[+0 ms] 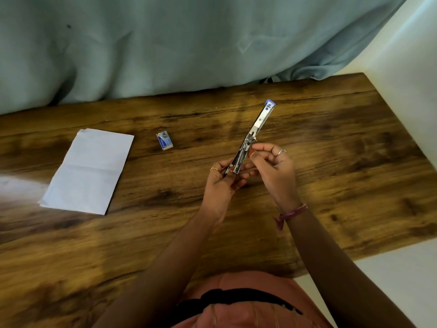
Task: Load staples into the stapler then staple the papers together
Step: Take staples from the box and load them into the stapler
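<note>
Dark-grained wooden desk (331,143) fills the view, backed by a hanging pale blue cloth (165,43), and both hands work just above its middle. Left hand (218,183) is closed around the near end of a long silver metal stapler (250,140), swung fully open so its blue-capped top arm points away and up toward the cloth while the lower part sits in the palm. Right hand (274,166) is pinched at thumb and forefinger right beside the stapler's hinge and magazine; whether a strip of staples sits between those fingertips is too small to tell. My reading is that this is the loading step, with the staples being fed into the open channel. Outward to the left, a small blue-and-white staple box (165,141) lies on the desk, well apart from the hands, and farther left lies the white folded sheaf of papers (88,170), flat and untouched, so stapling has not begun. Risks from here: a strip fed crooked could jam or break apart in the channel; the spring pusher could snap onto a fingertip if released carelessly; and with the stapler held in the air rather than braced on the desk, a slip of the left grip could drop it and scatter loose staples.
</note>
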The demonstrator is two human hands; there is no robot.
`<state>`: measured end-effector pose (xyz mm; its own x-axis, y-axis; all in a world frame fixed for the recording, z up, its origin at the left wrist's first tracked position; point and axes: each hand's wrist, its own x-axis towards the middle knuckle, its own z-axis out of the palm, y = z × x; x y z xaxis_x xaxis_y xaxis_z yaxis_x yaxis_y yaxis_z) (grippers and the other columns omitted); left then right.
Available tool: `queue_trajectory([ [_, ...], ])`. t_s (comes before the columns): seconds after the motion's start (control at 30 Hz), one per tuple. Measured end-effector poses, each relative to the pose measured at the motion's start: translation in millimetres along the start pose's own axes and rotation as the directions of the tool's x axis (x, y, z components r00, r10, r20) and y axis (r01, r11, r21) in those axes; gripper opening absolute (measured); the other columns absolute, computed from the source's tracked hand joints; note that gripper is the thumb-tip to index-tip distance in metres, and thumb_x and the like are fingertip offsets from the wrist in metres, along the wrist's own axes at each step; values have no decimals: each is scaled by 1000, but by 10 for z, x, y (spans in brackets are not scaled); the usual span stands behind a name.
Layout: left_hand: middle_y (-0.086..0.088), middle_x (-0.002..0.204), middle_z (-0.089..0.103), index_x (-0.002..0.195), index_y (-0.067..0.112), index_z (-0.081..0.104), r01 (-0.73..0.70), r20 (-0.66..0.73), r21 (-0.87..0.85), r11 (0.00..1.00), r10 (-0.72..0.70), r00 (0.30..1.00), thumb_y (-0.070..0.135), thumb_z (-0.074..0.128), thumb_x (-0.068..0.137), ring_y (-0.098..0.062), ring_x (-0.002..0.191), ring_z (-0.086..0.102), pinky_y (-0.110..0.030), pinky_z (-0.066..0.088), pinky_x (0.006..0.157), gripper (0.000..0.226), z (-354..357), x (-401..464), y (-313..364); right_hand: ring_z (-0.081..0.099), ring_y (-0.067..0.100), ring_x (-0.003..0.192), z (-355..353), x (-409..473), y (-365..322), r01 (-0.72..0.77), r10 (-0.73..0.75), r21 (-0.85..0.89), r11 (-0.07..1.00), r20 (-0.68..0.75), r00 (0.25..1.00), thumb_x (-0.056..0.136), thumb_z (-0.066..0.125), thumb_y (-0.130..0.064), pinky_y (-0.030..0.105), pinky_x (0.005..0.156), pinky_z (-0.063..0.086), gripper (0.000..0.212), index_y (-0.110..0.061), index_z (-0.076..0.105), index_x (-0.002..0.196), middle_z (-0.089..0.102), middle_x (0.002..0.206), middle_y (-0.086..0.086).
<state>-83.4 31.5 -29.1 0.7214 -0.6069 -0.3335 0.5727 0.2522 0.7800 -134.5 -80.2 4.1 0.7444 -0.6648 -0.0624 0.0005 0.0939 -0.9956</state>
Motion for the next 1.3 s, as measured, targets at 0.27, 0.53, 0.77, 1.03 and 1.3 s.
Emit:
queue_trajectory([
  [0.27,-2,93,74,116,11,53,6,23,-30,1000,-5,1000,-4,38,98,-12,82,69,-23,55,74,27,-9,-1,8,72,14,77,-43,0,38,71,-67,-58,996,69,995,85,65,-8,20,62,55,28,-23,64,108,75,89,-2],
  [0.53,-6,97,72,117,9,50,-28,17,-12,1000,28,999,-4,39,99,-12,79,69,-23,55,73,24,-7,5,11,69,8,67,9,26,70,-4,4,45,999,14,1000,83,67,-5,14,58,51,21,-18,71,99,75,79,0],
  [0.77,0,91,74,117,10,51,-45,36,7,999,45,998,-3,39,99,-12,81,68,-25,55,76,25,-21,4,-7,71,10,67,-16,19,-6,107,-105,-106,989,20,994,82,69,-6,13,57,51,14,-11,68,95,74,75,-5],
  [1.03,-8,102,69,116,10,53,-45,33,23,999,45,998,-1,41,98,-14,85,67,-29,54,80,23,-32,7,-33,64,2,63,-73,50,-116,371,-363,-606,704,143,921,82,70,-22,13,59,49,20,-18,71,102,68,72,-3],
  [1.3,-10,99,67,112,13,53,-45,39,36,998,44,998,-1,39,99,-13,85,67,-30,53,81,24,-13,-3,-49,58,2,51,-31,37,-166,291,-314,-734,613,111,943,82,69,-30,23,51,49,18,-25,71,99,65,69,-11],
])
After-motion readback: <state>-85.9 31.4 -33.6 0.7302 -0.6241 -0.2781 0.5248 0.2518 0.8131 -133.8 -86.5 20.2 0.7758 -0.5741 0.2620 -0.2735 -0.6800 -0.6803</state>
